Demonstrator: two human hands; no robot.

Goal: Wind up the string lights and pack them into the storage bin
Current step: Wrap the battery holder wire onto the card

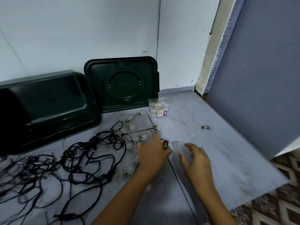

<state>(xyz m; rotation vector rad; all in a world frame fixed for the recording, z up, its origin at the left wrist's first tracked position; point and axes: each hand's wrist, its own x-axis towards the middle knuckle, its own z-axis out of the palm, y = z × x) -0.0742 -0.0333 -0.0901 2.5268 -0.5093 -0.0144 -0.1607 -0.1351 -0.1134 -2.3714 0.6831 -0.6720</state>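
Both hands were low as I watched: left hand point(152, 154) pinching a red thing point(165, 144), right hand point(196, 159) spread over clear plastic point(176, 147), lights point(100, 137) lying tangled on the floor point(211, 117) beside the bin point(65, 101).

Bare floor point(219, 143) lies open to the right, bounded by the blue-grey panel point(259, 78) and the wall behind. On the left, the tangle of dark string lights point(78, 159) and its clear bulbs point(132, 127) sprawl between us and the open-topped storage bin point(56, 101). The lid point(121, 83) leans on the wall beside it, with a small clear box point(159, 109) just in front.
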